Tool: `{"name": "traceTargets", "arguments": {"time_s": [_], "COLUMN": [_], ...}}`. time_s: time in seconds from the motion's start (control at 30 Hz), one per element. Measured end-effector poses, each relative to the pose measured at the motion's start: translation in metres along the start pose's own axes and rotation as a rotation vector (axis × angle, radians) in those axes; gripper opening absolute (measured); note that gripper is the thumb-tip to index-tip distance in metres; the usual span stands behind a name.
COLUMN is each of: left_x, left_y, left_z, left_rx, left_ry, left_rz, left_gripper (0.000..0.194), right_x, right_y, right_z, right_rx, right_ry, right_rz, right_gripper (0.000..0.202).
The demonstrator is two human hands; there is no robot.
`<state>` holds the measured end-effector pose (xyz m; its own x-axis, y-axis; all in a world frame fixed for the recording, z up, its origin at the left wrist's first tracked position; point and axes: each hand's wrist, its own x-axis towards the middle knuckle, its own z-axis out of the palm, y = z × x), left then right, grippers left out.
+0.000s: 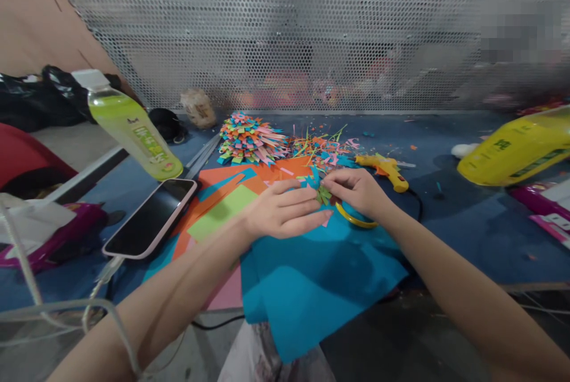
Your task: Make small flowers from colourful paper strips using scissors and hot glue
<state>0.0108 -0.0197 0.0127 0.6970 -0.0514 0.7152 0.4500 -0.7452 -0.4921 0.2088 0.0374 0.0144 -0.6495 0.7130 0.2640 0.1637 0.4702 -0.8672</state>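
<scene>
Scrap of green paper [323, 195], small, folded, between both hands' fingertips.

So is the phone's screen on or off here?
Off. The phone lies face up beside the green bottle, its screen dark with only a glare streak; a white cable runs from its near end.

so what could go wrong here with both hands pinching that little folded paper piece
The yellow glue gun lies just beyond the right hand, cord trailing; if hot, a reach could meet its tip. The blue paper sheet overhangs the table edge and might slide, dragging the work. The tilted green drink bottle leans over the phone and could tip onto it.
</scene>
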Motion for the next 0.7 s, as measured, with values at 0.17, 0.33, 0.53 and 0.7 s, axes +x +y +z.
{"name": "traceTargets", "arguments": {"time_s": [0.17,0.33,0.53,0.7], "left_x": [-0.0037,-0.005,-0.0049,-0.0074], "left_y": [0.0008,0.0002,0.0006,0.0007], "left_z": [0.0008,0.001,0.003,0.0024], "left_rx": [0.001,-0.011,-0.088,-0.176], "left_ry": [0.005,-0.016,0.001,-0.013], "left_rz": [-0.004,-0.007,-0.032,-0.109], "left_gripper": [0.015,0.017,0.018,0.022], "right_x": [0.0,-0.0011,-0.0005,-0.0011], "right_y": [-0.0014,-0.0044,-0.0042,-0.0046], "right_z": [0.0003,0.0006,0.0015,0.0005], "right_rx": [0.023,-0.002,-0.024,-0.01], "right_ry": [0.021,0.016,0.021,0.014], "right_rz": [0.005,0.0,0.016,0.022], "right_gripper": [0.03,0.032,0.038,0.038]}}
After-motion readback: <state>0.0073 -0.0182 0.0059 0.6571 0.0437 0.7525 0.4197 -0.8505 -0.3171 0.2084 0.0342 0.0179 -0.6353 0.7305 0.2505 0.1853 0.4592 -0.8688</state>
